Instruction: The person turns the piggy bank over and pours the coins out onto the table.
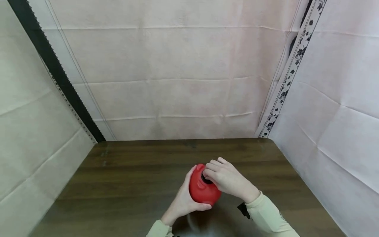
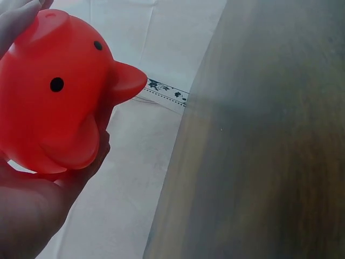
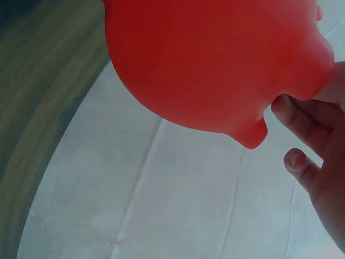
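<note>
Red figure (image 1: 201, 190) in curled left grip (image 1: 184, 201), black disc (image 1: 205, 179) partly behind right grip (image 1: 227, 179), hold unclear

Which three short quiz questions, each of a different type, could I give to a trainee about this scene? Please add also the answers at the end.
1. Multiple choice. What colour is the rounded object that the left hand grips?
A) Blue
B) Red
C) Yellow

2. Fill in the gap. In the head view, the fingers of the right hand are at the small, ____ part of the object.

3. True or false? In the left wrist view, two black dots show on the object.

Key: 1. B; 2. black; 3. true.
</note>
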The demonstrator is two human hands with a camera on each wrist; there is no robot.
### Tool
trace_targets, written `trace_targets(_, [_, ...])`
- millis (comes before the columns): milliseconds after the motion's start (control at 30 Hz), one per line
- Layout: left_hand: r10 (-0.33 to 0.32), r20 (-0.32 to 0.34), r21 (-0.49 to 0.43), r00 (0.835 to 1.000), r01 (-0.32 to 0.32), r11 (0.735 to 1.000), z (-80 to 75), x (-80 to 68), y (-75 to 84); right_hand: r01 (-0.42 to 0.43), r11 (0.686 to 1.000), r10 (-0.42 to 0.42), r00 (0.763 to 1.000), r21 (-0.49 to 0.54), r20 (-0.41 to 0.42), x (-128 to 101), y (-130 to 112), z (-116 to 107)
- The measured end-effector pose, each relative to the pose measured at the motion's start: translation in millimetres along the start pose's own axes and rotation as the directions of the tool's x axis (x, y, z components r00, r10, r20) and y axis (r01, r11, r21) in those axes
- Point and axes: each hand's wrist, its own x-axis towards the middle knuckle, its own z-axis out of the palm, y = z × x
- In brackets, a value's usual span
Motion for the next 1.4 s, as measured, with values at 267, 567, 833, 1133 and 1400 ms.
trace_targets(267, [-0.005, 0.066, -0.075, 0.998, 0.010, 0.997, -2.4, -4.2, -2.1, 0.078, 0.997, -0.078, 0.997, 0.014, 0.000, -1, 4, 0])
trace_targets(567, [-0.010, 0.049, -0.126, 0.999, 0.016, 0.992, -7.0, -2.2, -3.0, 0.024, 0.995, -0.021, 0.999, 0.094, -0.036, 2, 8, -6])
trace_targets(833, [-0.017, 0.024, -0.120, 1.000, 0.020, 0.993, -7.7, -1.4, -2.8, -0.206, 0.964, 0.229, 0.965, 0.169, -0.129, -15, 33, 1])
trace_targets(1133, [-0.080, -0.047, -0.137, 0.996, 0.073, 0.988, -16.4, -1.7, -1.0, -0.372, 0.926, 0.355, 0.918, 0.070, 0.178, -75, 44, 51])
trace_targets(1400, [-0.088, -0.024, -0.136, 0.996, 0.084, 0.987, -14.1, 0.1, 2.3, -0.398, 0.915, 0.370, 0.893, 0.064, 0.257, -93, 39, 76])
